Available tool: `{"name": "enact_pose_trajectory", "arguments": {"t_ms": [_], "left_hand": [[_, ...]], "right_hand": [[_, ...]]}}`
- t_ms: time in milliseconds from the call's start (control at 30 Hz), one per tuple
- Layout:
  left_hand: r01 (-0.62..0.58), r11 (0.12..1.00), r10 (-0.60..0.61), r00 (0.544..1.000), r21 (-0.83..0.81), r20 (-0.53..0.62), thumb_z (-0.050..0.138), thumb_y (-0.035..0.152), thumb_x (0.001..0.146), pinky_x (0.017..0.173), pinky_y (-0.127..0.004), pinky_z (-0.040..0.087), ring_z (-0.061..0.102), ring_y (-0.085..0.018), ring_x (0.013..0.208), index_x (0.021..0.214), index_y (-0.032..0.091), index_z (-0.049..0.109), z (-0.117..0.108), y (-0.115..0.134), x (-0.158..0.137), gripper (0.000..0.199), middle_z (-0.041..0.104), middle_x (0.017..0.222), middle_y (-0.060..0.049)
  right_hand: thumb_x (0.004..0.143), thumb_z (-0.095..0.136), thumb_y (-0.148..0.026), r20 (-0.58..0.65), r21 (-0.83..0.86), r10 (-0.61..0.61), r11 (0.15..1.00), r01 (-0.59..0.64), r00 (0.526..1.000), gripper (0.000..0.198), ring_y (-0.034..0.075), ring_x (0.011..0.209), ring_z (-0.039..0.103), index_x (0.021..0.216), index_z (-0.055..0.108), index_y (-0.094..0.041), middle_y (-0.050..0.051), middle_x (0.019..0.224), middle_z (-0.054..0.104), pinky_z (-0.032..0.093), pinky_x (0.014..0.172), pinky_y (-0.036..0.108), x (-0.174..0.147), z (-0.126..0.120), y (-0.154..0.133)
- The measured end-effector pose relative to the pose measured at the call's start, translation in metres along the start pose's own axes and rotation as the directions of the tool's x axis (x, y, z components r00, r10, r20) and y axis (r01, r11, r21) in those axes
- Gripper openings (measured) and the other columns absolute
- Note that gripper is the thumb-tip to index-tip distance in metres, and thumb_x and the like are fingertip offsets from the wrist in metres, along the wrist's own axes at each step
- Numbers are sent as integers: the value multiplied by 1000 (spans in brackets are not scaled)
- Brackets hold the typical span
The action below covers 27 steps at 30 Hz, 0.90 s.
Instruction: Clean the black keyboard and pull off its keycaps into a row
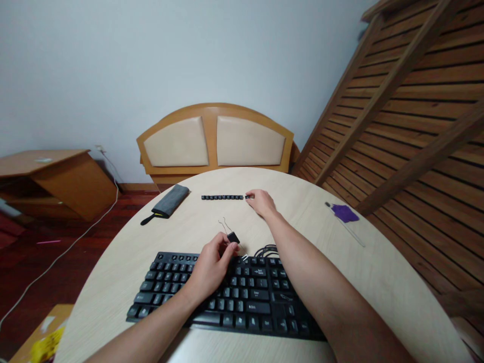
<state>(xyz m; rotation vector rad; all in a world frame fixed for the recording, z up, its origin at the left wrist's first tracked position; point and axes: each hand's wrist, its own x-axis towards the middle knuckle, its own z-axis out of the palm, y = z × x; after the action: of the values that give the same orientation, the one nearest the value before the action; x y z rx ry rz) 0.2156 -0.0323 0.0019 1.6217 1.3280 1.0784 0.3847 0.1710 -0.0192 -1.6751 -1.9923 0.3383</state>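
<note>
The left hand (216, 258) is closed in a pinch, thumb and bent forefinger pressed on the black middle block of a wire tool (233, 237). From that grip, one pair of thin wires sticks out away from the person, and the other slants down to the right, its bright ends over the far edge of the keyboard (234, 293); whether they touch it cannot be told.

The right hand (260, 202) has its thumb and fingertips drawn together on a small black key (247, 196). Just left of this pinch, a straight row of loose keys (222, 197) lies on the table (302, 212).

The left forearm slants in from the near left across the keyboard, with the back of the hand up. The right arm reaches farther out, crossing the keyboard's right part, with the hand low at the tabletop and turned inward.

A black cable (266, 249) lies coiled to the right of the left grip. Farther off, a gray pouch (171, 201) lies left of the key row, and a purple cloth (345, 213) with a thin brush (351, 233) lies well right of the right hand.
</note>
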Motion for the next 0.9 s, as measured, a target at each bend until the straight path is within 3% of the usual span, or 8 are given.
{"name": "enact_pose_trajectory", "arguments": {"t_ms": [700, 900], "left_hand": [[6, 1000, -6, 1000, -10, 10, 51, 37, 94, 72, -29, 46, 64, -19, 76, 82, 20, 53, 0, 0, -1, 22, 67, 78, -2], [6, 1000, -6, 1000, -12, 12, 51, 36, 94, 70, -28, 46, 64, -18, 75, 82, 20, 52, 1, -3, 0, 21, 67, 77, -2]], "right_hand": [[82, 67, -31, -20, 56, -9, 998, 10, 1000, 25, 20, 99, 67, 106, 73, -28, 2, 106, 75, 48, 81, 27, 5, 9, 2], [82, 68, -31, -18, 72, -4, 997, 5, 1000, 33, 18, 101, 66, 114, 70, -27, 2, 110, 73, 48, 85, 26, 7, 11, 3]]}}
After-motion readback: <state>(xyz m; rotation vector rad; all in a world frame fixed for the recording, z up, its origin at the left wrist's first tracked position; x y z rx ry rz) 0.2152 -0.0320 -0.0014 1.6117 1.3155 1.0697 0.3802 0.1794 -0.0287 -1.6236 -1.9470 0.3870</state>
